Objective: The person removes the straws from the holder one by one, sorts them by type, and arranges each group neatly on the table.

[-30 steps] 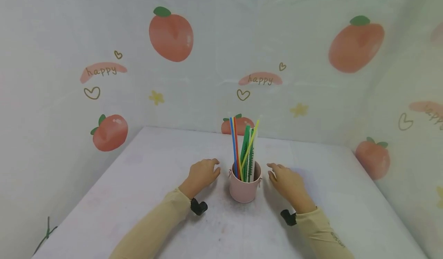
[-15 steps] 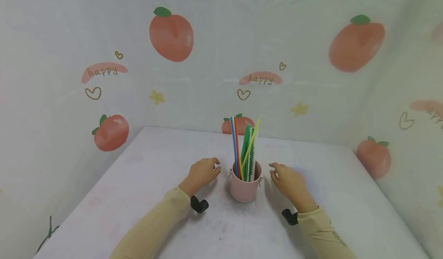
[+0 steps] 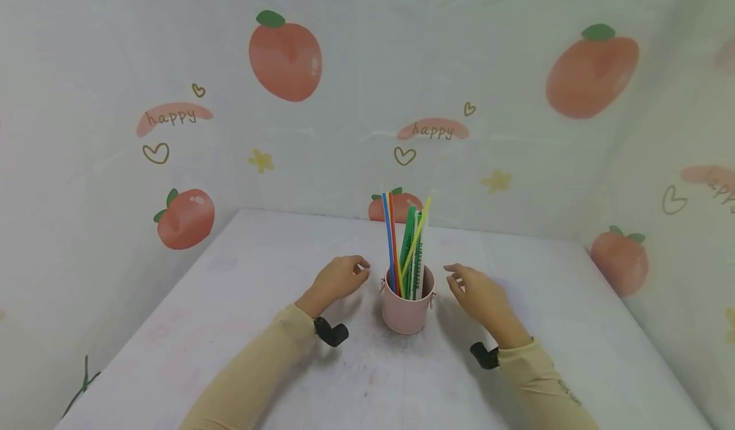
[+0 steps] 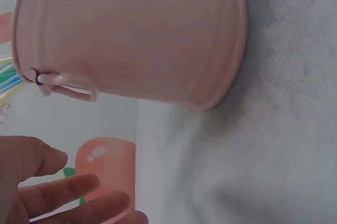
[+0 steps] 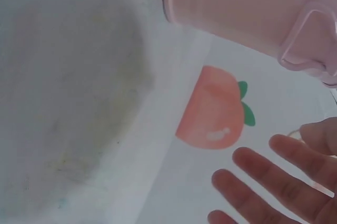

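Observation:
A pink metal bucket stands upright on the table, with small handles on its sides. Thin sticks in blue, red and yellow lean inside it beside green and white printed pieces whose kind I cannot tell. Left of the bucket my left hand hovers with relaxed, slightly bent fingers, apart from it and holding nothing. On the other side my right hand is held likewise, its fingers loosely spread and touching nothing. Both wrist views show the bucket wall close to the hands, with a gap between.
A white cloth covers the table. Behind it hangs a white curtain printed with peaches and the word happy. A black wrist camera sits on the left wrist, another on the right.
Both hands have risen slightly, and the left has shifted a little toward the bucket with its fingers bent a bit more. The bucket and its contents stay in place.

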`<action>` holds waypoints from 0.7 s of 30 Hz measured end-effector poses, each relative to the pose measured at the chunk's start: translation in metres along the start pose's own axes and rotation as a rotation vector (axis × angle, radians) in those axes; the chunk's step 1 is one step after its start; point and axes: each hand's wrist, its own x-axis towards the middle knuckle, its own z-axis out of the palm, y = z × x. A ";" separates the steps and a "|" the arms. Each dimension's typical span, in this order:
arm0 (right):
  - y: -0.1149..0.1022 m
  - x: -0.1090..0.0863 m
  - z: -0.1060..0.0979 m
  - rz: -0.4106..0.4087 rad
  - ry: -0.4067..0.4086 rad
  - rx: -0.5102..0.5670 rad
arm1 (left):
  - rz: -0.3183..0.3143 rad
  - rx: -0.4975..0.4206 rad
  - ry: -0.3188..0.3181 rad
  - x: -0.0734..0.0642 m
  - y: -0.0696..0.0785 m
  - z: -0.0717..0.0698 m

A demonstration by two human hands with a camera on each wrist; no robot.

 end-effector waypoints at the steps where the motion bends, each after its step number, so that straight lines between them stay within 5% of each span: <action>1: 0.000 0.000 -0.001 0.002 -0.003 0.025 | 0.006 -0.010 -0.001 0.000 0.001 -0.001; 12: -0.003 -0.001 -0.004 0.035 0.011 0.332 | 0.036 -0.281 -0.037 0.000 0.010 -0.015; 21: -0.001 -0.005 -0.004 0.013 0.017 0.440 | -0.005 -0.543 -0.034 0.002 0.015 -0.016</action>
